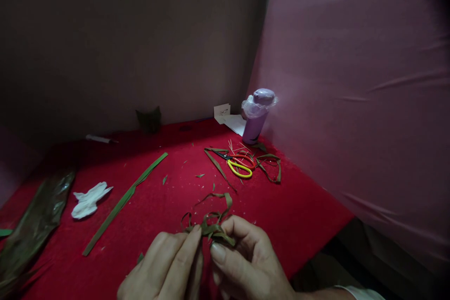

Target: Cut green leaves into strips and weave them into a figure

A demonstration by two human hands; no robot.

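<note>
Both hands meet low in the middle of the view, over the red cloth. Between them is a small bundle of thin green-brown leaf strips (pixel 212 230), with curled ends looping up and away from me. My left hand (pixel 168 265) has its fingers closed together, fingertips pinching the bundle's left side. My right hand (pixel 246 260) grips the right side between thumb and bent forefinger. The palms and the underside of the bundle are hidden. Scissors (pixel 240 168) with one red and one yellow handle lie beyond my hands.
Toothpicks (pixel 232 146) and loose leaf strips (pixel 279 173) surround the scissors. A purple bottle (pixel 255 124) stands behind them beside a folded card (pixel 222 112). Leftward lie a long green strip (pixel 128 197), a crumpled white tissue (pixel 89 200) and broad dark leaves (pixel 38 215). A pink curtain (pixel 351 103) borders the right.
</note>
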